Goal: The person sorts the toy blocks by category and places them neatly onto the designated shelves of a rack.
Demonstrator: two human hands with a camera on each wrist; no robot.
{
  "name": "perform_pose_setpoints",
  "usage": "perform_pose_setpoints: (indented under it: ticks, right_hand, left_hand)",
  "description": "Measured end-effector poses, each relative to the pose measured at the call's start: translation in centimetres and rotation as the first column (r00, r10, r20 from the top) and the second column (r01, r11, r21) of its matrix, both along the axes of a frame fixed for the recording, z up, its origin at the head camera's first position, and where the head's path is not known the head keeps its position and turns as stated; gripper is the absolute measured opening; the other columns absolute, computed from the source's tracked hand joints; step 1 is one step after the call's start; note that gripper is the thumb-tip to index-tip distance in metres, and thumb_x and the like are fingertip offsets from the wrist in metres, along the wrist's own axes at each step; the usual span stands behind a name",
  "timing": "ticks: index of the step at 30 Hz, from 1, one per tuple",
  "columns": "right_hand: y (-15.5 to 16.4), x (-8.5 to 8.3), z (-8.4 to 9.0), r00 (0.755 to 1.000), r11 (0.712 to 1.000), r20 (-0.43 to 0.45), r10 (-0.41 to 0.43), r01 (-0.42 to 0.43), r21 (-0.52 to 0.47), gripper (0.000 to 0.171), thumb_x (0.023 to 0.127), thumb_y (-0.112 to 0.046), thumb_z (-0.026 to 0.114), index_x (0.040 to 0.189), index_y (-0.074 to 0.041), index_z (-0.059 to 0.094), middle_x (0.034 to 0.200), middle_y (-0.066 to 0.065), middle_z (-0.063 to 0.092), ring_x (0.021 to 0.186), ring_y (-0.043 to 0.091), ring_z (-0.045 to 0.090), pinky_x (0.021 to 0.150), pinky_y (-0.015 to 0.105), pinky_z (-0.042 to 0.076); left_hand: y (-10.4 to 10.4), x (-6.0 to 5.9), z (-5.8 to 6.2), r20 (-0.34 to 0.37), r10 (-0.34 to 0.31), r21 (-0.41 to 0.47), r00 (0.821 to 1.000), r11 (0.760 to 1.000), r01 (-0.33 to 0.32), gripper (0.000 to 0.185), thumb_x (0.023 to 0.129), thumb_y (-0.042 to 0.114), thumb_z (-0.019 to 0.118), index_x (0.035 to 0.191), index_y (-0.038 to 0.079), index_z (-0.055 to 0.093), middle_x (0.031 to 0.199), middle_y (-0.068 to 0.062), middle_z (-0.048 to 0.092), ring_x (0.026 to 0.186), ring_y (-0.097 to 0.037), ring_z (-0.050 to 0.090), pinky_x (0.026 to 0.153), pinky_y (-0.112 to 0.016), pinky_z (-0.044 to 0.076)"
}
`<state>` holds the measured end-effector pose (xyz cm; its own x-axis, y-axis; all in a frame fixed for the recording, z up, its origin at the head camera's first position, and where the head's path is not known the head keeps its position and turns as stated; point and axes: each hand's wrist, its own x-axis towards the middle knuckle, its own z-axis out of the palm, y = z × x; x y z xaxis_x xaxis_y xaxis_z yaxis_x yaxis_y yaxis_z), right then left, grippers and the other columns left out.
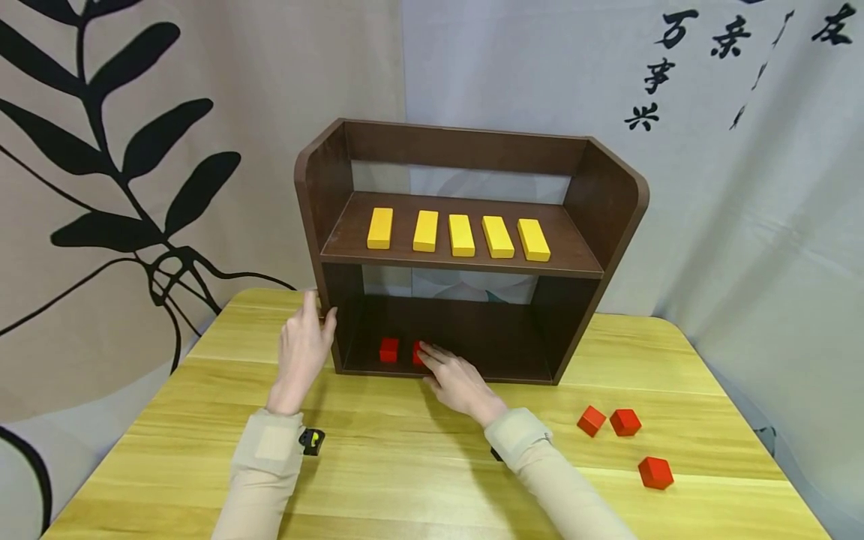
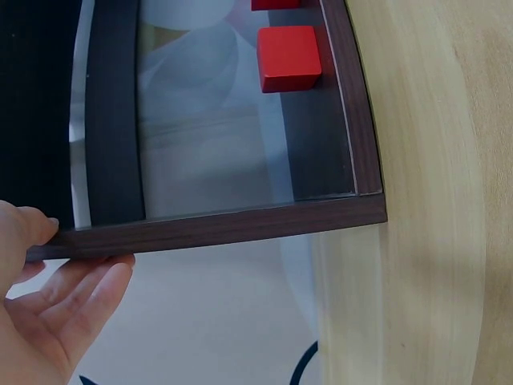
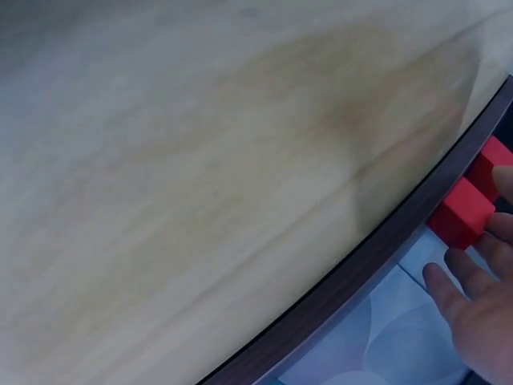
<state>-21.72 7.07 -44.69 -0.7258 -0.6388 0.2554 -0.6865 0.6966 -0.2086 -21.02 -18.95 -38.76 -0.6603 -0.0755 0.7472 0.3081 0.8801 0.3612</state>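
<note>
A dark brown two-level shelf stands at the back of a pale wooden table. Two red cubes lie in its lower compartment. The left red cube stands free. My right hand reaches into the compartment, and its straight fingers touch the second red cube, which they partly cover in the head view. My left hand is held upright against the shelf's left side panel, thumb at its front edge, fingers straight along the outside.
Several yellow blocks lie in a row on the upper shelf. Three loose red cubes sit on the table to the right of the shelf. Printed cloth hangs behind.
</note>
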Motion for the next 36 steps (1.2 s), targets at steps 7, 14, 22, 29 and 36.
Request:
perform_pose_setpoints:
  ticks: [7,14,22,29,36]
  right_hand:
    - [-0.3,-0.2,0.0,0.999,1.0,0.032,0.003,-0.004,0.031,0.049,0.095,-0.018,0.058,0.139,-0.003,0.046,0.151,0.012,0.039,0.136,0.03,0.043,0.108,0.04,0.04]
    - [-0.3,-0.2,0.0,1.0,0.999,0.012,0.0,-0.001,0.035,0.047,0.095,-0.018,0.058,0.139,-0.004,0.047,0.15,0.01,0.039,0.136,0.028,0.043,0.107,0.038,0.04]
    - [0.1,0.1,0.1,1.0,1.0,-0.026,0.016,-0.016,0.005,0.046,0.094,-0.016,0.059,0.136,-0.003,0.05,0.147,0.012,0.044,0.133,0.029,0.046,0.106,0.039,0.042]
    - [2.1,1.0,0.2,0.994,0.997,-0.096,0.057,-0.062,-0.05,0.043,0.091,-0.013,0.063,0.131,0.0,0.054,0.137,0.017,0.054,0.123,0.032,0.055,0.098,0.041,0.048]
    - [6.4,2.6,1.9,1.0,0.997,-0.019,0.007,-0.008,-0.078,0.04,0.093,-0.017,0.061,0.13,-0.003,0.055,0.133,0.015,0.058,0.117,0.029,0.06,0.093,0.042,0.051]
  left_hand:
    - [0.0,0.0,-0.1,-0.014,0.002,-0.004,1.0,1.0,-0.002,0.026,0.089,0.008,0.064,0.103,-0.003,0.046,0.063,-0.02,0.056,0.045,-0.036,0.055,0.037,-0.037,0.038]
    - [0.0,0.0,-0.1,-0.01,0.007,0.006,1.0,1.0,-0.007,0.027,0.089,0.01,0.064,0.105,-0.003,0.046,0.064,-0.02,0.056,0.047,-0.039,0.056,0.038,-0.041,0.039]
    - [0.1,0.0,-0.1,0.011,0.008,0.016,1.0,1.0,-0.008,0.027,0.09,0.011,0.064,0.106,-0.003,0.047,0.067,-0.021,0.058,0.049,-0.04,0.057,0.039,-0.042,0.04]
    - [0.1,0.0,-0.1,0.02,0.006,0.013,1.0,1.0,-0.006,0.027,0.09,0.011,0.064,0.105,-0.003,0.047,0.068,-0.021,0.058,0.048,-0.039,0.056,0.038,-0.042,0.04]
    - [0.0,-0.1,-0.2,0.001,0.011,0.005,1.0,1.0,-0.011,0.028,0.09,0.01,0.064,0.107,-0.003,0.046,0.062,-0.02,0.056,0.045,-0.038,0.055,0.036,-0.039,0.037]
